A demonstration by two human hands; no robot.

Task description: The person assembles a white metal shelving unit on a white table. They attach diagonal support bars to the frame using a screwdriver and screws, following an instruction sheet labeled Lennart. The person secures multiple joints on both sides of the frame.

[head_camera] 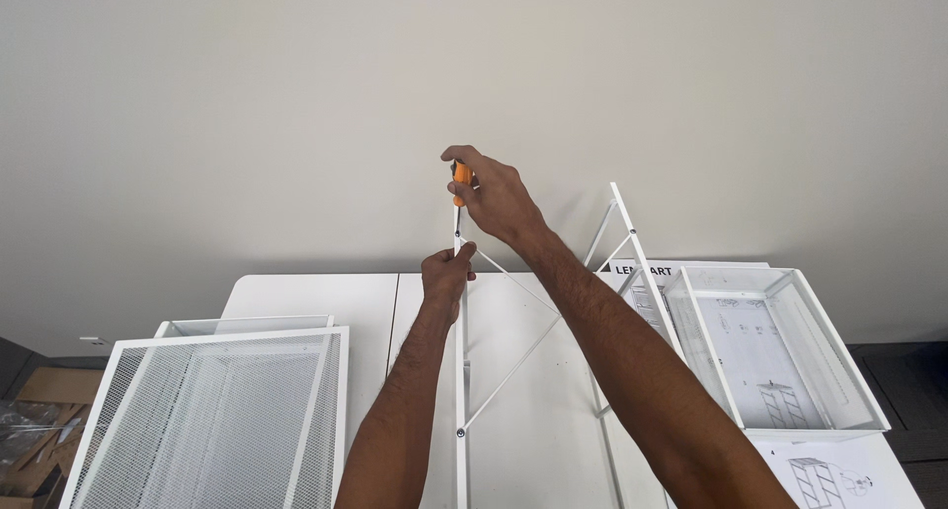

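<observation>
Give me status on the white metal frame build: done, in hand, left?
Done: white metal frame stands with crossed diagonal braces attached. In hand: right hand drives an orange-handled screwdriver at the post top; left hand steadies the post. Left: white mesh drawers and sit unmounted on the white table.

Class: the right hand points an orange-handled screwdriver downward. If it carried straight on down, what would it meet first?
The top of the white metal frame post, where the left hand grips it. The screwdriver tip seems there already; depth is unclear.
</observation>
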